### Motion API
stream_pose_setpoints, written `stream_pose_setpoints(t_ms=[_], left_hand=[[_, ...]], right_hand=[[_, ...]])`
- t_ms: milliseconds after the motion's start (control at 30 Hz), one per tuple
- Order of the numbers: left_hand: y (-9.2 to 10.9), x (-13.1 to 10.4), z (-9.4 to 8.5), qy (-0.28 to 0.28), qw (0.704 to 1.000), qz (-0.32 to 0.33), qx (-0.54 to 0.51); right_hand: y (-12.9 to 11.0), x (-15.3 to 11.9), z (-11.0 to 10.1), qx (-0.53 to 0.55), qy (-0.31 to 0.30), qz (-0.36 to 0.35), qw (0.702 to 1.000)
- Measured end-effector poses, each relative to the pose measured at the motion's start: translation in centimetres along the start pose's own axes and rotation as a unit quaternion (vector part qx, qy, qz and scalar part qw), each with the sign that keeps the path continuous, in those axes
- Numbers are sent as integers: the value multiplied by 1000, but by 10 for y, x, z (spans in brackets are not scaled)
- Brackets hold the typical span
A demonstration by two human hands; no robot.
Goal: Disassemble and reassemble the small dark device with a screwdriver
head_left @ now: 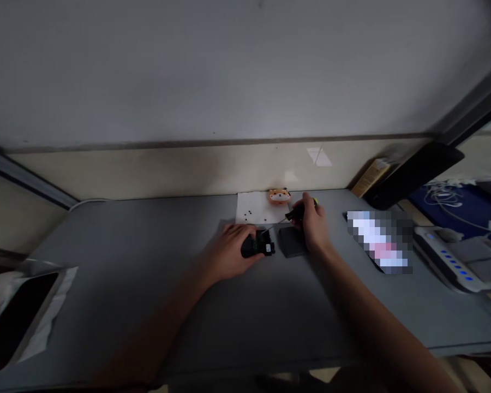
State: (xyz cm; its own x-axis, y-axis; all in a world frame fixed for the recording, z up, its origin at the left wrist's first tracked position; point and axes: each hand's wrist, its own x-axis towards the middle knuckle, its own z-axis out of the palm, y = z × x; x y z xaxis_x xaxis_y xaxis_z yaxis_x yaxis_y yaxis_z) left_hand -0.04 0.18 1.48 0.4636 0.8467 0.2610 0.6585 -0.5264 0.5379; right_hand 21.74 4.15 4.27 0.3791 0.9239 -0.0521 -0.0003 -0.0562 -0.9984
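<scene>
My left hand (231,248) is closed around a small black electronic device (251,246), with part of a green circuit board showing on it. In my right hand (313,221) is a screwdriver (297,212) with a black and yellow handle. Its thin shaft slants down to the left, and the tip reaches the device; whether it sits in a screw is too small to tell. A flat dark grey cover-like piece (290,242) lies between the device and my right wrist. Behind them, several tiny dark bits, perhaps screws, lie on a white paper sheet (256,204).
An orange animal-face item (279,196) rests on the paper's far right. To the right are a blurred-out phone-like slab (376,240), a white power strip (450,259) with blue lights, and a long black object (417,174). At left lies a dark-screened tablet-like device (22,316).
</scene>
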Motion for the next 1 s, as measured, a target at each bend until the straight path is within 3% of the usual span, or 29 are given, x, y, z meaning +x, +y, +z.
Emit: stream_pose_setpoints(t_ms=[200, 467, 1000], left_hand=[[-2, -2, 1, 23, 1000, 11, 8], [-4, 0, 5, 116, 993, 38, 7], [-5, 2, -2, 134, 987, 60, 68]], right_hand=[[-4, -7, 2, -10, -29, -41, 999], [-12, -14, 5, -8, -48, -22, 999], [-10, -15, 5, 3, -27, -42, 999]])
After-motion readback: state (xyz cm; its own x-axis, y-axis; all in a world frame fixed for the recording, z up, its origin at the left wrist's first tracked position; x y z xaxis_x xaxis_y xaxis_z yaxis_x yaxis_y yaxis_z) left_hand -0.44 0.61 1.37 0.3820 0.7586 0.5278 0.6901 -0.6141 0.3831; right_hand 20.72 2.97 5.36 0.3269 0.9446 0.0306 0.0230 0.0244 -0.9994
